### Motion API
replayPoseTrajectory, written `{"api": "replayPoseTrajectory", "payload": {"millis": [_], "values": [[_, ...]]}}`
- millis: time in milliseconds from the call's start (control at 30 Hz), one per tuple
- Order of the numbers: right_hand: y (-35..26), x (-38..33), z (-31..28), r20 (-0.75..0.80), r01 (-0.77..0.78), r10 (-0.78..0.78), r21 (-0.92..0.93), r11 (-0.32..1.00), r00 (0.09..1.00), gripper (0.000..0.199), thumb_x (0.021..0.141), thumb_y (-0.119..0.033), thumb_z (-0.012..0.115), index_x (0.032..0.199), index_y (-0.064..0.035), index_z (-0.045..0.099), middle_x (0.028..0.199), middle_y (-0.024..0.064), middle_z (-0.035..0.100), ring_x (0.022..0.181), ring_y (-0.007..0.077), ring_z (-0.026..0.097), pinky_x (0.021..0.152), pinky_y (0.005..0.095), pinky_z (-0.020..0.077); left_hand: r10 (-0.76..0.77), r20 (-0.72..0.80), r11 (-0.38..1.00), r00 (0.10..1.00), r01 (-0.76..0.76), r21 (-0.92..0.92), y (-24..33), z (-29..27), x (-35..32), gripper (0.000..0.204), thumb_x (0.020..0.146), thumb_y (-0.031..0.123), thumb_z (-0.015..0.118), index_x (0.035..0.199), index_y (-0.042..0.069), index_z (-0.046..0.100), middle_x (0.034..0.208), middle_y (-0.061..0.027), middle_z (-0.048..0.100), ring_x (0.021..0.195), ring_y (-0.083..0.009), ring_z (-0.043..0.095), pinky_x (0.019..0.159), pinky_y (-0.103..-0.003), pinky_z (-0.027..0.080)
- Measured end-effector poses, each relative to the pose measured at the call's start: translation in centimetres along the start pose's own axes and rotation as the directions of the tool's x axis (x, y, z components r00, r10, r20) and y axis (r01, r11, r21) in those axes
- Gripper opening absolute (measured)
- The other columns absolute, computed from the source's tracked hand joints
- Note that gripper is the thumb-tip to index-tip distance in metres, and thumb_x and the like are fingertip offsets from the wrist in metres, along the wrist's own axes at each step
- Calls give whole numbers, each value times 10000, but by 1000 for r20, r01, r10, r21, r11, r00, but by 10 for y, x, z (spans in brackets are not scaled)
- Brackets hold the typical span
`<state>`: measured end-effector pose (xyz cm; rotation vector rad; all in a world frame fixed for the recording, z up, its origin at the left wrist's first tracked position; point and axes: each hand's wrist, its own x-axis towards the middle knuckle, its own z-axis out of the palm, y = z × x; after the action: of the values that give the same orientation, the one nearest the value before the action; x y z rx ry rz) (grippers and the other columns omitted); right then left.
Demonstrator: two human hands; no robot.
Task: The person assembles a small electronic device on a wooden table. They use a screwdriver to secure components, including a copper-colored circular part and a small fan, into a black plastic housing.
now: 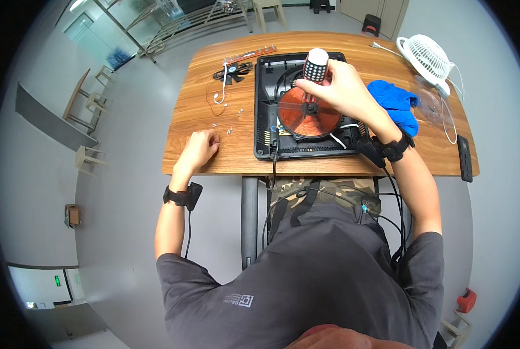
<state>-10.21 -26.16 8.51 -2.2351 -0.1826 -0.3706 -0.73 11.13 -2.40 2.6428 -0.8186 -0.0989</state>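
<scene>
An opened induction cooker (264, 93) lies on the wooden table, its black casing around a round copper coil (295, 120). Over the coil my right hand (342, 87) is wrapped round a screwdriver (316, 68) with a white-topped, black-and-white dotted handle. It stands nearly upright, and its lower end is over the coil's centre; whether the tip touches a screw is hidden. Left of the casing my left hand (199, 150) rests on the table edge with fingers curled; what they hold, if anything, is hidden. Several small screws (229, 131) lie just beyond it.
A small black fan (233, 72) with wires and a narrow circuit board (251, 55) lie at the far left. To the right are a blue cloth (394, 104), a clear plastic piece (433, 107), a white fan (426, 57) with its cord and a flat black strip (464, 158).
</scene>
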Motion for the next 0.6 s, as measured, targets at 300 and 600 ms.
{"api": "replayPoseTrajectory", "payload": {"millis": [300,600], "values": [[9,4,1,-13,53,-53,5,999,999,440,855,-399,790,895,24,674,730,92,702,678,153,693,638,305,532,29,-39,996,999,-26,83,5,-3,10,103,784,37,672,842,-42,704,829,-216,711,780,-374,695,765,-419,557],[13,12,7,6,104,-104,37,994,995,468,839,-431,783,841,20,661,723,138,702,676,215,706,636,342,542,49,-41,924,998,-61,-377,55,-22,35,122,915,89,700,944,-29,712,820,-47,702,741,-100,656,703,-272,538]]}}
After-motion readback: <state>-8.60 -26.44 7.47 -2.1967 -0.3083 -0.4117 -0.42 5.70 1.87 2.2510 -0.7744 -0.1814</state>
